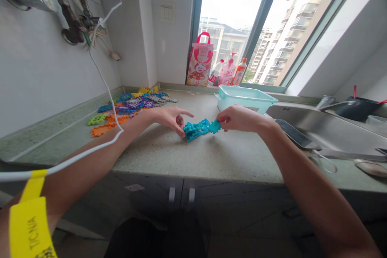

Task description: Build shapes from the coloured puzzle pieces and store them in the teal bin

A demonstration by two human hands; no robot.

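A turquoise block of joined foam puzzle pieces [197, 129] lies on the speckled countertop [211, 157] in front of me. My left hand [171, 119] pinches its left end with fingers closed on it. My right hand [238, 118] pinches a turquoise piece [215, 126] at the block's right end. A heap of loose foam pieces [130, 107] in orange, green, blue, purple, yellow and grey lies further left on the counter.
A pale green plastic tub [244, 97] stands behind my right hand. A phone [294, 133] rests on the sink's edge [329, 129]. A red bag [199, 62] and bottles [229, 71] line the window sill. A white cable [102, 76] hangs across my left arm.
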